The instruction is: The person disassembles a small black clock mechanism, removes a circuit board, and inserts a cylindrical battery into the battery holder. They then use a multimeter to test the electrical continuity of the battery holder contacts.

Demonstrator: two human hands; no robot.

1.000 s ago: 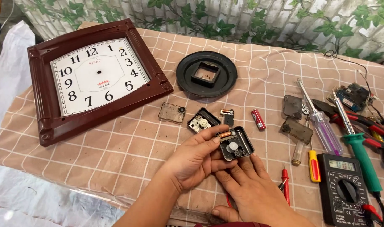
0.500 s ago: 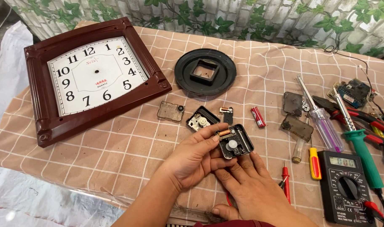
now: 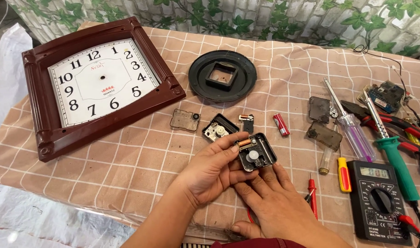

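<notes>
My left hand (image 3: 209,173) grips an opened black clock movement (image 3: 257,153), its thumb pressed on a small copper coil at the movement's top left corner. A white gear shows inside the case. My right hand (image 3: 274,206) lies under and beside the movement, fingertips touching its lower edge and supporting it. Just beyond sit another open black movement half (image 3: 217,129), a clear plastic cover (image 3: 184,120), a small coil part (image 3: 247,120) and a red battery (image 3: 280,125).
A square brown wall clock (image 3: 97,82) without hands lies at the left, a round black backplate (image 3: 222,76) behind. At the right: two dark covers (image 3: 323,124), screwdrivers (image 3: 352,128), a green-handled soldering iron (image 3: 396,160), pliers, a circuit board (image 3: 385,95), a black multimeter (image 3: 379,201) with red probes.
Both hands keep the movement in nearly the same place; only the camera view has shifted slightly, so the table contents appear a little lower and to the right.
</notes>
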